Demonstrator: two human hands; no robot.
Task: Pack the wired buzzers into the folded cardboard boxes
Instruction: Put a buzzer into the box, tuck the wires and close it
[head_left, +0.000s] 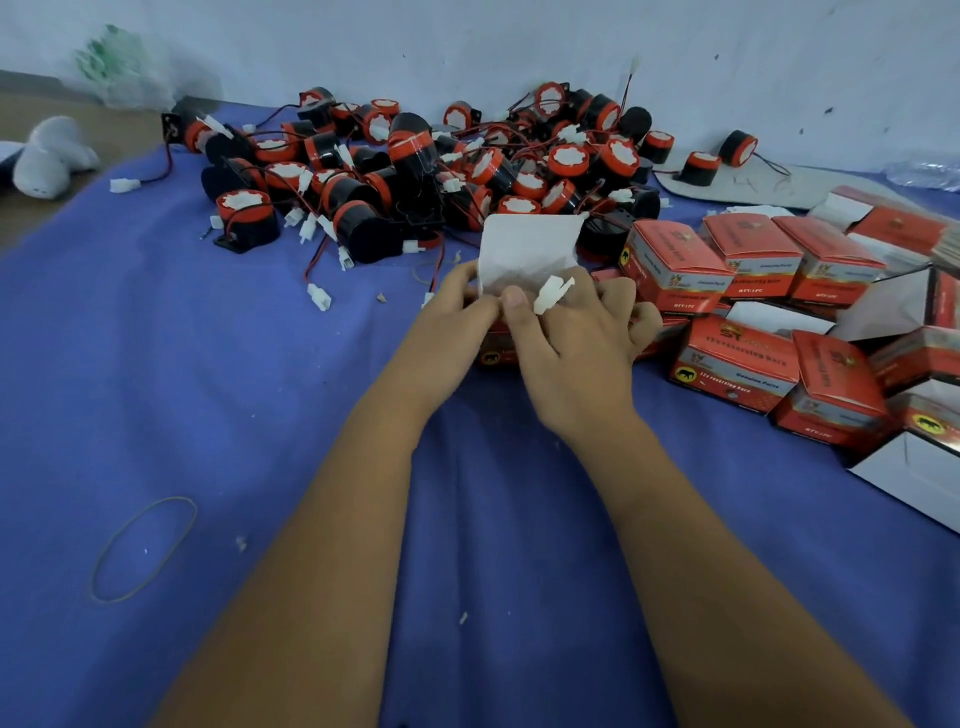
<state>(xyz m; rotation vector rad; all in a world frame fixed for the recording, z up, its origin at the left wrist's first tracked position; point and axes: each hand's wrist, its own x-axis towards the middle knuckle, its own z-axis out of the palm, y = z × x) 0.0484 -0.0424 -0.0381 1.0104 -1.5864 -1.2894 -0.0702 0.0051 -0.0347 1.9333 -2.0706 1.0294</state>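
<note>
Forearms reach forward from the bottom edge and converge over the blue cloth (260, 389), meeting at mid-frame. Left hand (457, 317) curls round the near left side of an open cardboard box (496, 356), thumb up against the raised white flap (524, 254). Right hand (566, 348) lies over the box's top, palm down, fingers (618, 296) bent and gripping the box's right side; a white plug connector (553, 293) pokes up between the fingers. The box sits on the cloth, mostly hidden under both hands; whether a buzzer is inside cannot be told.

Pile of wired buzzers (415, 166), black and red, lies just beyond the box against the wall. Packed and folded boxes (737, 358) crowd the right side. A rubber band (145, 548) lies well apart, near left.
</note>
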